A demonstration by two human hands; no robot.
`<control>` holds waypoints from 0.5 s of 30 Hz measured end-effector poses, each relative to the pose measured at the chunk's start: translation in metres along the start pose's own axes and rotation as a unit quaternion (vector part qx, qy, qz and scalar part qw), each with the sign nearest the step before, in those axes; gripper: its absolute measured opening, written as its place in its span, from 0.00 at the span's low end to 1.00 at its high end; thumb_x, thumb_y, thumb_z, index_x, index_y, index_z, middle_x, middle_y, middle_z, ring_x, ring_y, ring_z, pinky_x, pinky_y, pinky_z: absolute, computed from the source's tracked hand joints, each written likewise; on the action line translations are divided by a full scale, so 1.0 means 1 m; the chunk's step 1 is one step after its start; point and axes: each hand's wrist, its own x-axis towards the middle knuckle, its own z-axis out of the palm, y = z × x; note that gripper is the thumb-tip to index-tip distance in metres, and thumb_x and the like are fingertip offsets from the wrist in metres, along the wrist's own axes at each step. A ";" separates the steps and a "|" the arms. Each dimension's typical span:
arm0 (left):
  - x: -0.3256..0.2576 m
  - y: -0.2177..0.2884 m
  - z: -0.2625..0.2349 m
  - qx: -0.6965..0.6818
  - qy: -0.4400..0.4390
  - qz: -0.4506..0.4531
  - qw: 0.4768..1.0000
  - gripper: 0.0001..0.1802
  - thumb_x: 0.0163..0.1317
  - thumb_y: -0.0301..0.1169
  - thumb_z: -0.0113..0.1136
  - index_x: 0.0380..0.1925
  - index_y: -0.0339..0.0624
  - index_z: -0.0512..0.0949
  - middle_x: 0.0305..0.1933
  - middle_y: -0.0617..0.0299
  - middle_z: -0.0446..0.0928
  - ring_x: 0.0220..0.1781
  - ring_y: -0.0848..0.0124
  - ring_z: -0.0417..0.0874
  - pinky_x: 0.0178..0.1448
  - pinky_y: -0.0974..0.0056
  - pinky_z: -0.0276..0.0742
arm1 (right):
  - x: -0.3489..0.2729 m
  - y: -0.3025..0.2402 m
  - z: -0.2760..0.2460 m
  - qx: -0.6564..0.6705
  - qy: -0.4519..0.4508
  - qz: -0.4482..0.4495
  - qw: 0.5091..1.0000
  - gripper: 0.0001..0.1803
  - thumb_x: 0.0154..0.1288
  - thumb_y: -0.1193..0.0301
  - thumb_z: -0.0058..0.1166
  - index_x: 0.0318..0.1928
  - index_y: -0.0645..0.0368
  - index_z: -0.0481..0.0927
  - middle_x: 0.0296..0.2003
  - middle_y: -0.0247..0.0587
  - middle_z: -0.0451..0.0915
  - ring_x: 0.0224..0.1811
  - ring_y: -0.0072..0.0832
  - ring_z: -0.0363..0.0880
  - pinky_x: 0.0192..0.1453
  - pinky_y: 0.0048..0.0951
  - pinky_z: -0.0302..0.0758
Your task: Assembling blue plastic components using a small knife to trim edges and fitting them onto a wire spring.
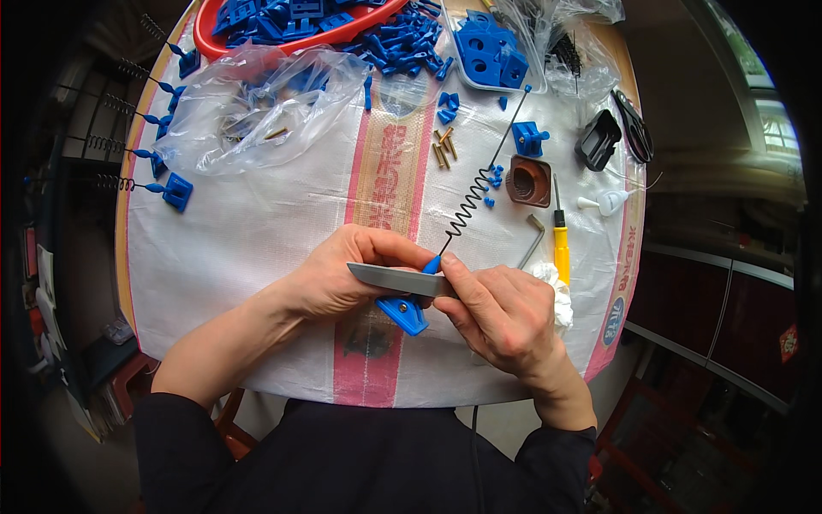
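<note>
In front of me, my left hand point(353, 267) is closed on a blue plastic piece with a coiled black spring wire point(469, 208). The wire runs up and to the right, ending in a small blue tip. Below the fingers shows its blue base point(404, 317), with a brass-coloured screw in it. My right hand point(505, 317) grips a flat grey blade point(394, 278). This blade lies across the blue neck point(432, 265) of the piece; its far end reaches toward my left palm. Where it is gripped, the blade is hidden by my right fingers.
Finished-looking blue pieces with springs point(177, 192) line the left edge. A red basin point(205, 34) and a clear tub point(467, 68) hold blue parts at the back. Brass screws point(445, 146), a brown square cup point(529, 182), a hex key point(533, 240) and a yellow screwdriver point(561, 248) lie rightward.
</note>
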 end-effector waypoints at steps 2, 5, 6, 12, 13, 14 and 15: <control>0.000 0.000 0.000 -0.011 0.001 -0.008 1.000 0.18 0.64 0.31 0.65 0.51 0.32 0.79 0.44 0.56 0.83 0.43 0.73 0.84 0.49 0.68 0.82 | 0.000 0.000 0.000 0.003 0.003 0.001 1.000 0.25 0.56 0.69 0.66 0.54 0.68 0.78 0.22 0.33 0.73 0.20 0.26 0.73 0.23 0.29 0.69; 0.000 0.000 0.000 -0.021 -0.010 0.017 1.000 0.18 0.65 0.30 0.64 0.52 0.32 0.78 0.44 0.55 0.83 0.44 0.71 0.85 0.50 0.66 0.82 | 0.001 0.000 -0.005 0.010 0.019 0.035 0.999 0.23 0.59 0.70 0.64 0.53 0.68 0.78 0.24 0.35 0.76 0.21 0.27 0.75 0.24 0.30 0.70; 0.001 0.000 0.000 -0.030 -0.011 0.014 0.999 0.18 0.65 0.30 0.63 0.52 0.32 0.78 0.43 0.55 0.83 0.44 0.70 0.85 0.51 0.65 0.82 | 0.000 0.000 -0.012 0.011 0.036 0.063 0.997 0.22 0.61 0.70 0.63 0.53 0.68 0.78 0.25 0.36 0.77 0.22 0.28 0.76 0.25 0.30 0.71; 0.001 -0.003 0.000 -0.062 -0.004 0.011 0.998 0.19 0.63 0.31 0.65 0.51 0.34 0.77 0.39 0.55 0.83 0.43 0.67 0.84 0.51 0.62 0.80 | -0.025 0.017 -0.057 -0.054 0.124 0.357 0.924 0.12 0.72 0.71 0.52 0.49 0.66 0.78 0.36 0.46 0.82 0.29 0.32 0.79 0.34 0.29 0.75; 0.001 -0.004 0.000 -0.065 -0.003 0.012 0.998 0.18 0.63 0.31 0.64 0.51 0.34 0.77 0.39 0.55 0.82 0.43 0.68 0.84 0.51 0.62 0.80 | -0.033 0.021 -0.060 -0.080 0.113 0.370 0.918 0.11 0.72 0.71 0.52 0.49 0.66 0.78 0.36 0.46 0.81 0.30 0.34 0.79 0.35 0.31 0.74; 0.001 -0.004 0.000 -0.067 0.000 0.013 0.998 0.18 0.63 0.30 0.64 0.51 0.35 0.77 0.39 0.56 0.82 0.43 0.68 0.84 0.51 0.63 0.80 | -0.041 0.025 -0.063 -0.104 0.103 0.382 0.912 0.11 0.71 0.71 0.53 0.48 0.66 0.78 0.37 0.47 0.80 0.31 0.35 0.78 0.36 0.32 0.74; 0.000 -0.003 0.000 -0.070 0.001 0.017 0.997 0.17 0.63 0.30 0.64 0.50 0.35 0.77 0.39 0.56 0.82 0.43 0.68 0.84 0.50 0.63 0.80 | -0.051 0.027 -0.064 -0.135 0.101 0.400 0.901 0.11 0.71 0.71 0.53 0.48 0.65 0.78 0.37 0.47 0.79 0.32 0.36 0.78 0.37 0.33 0.74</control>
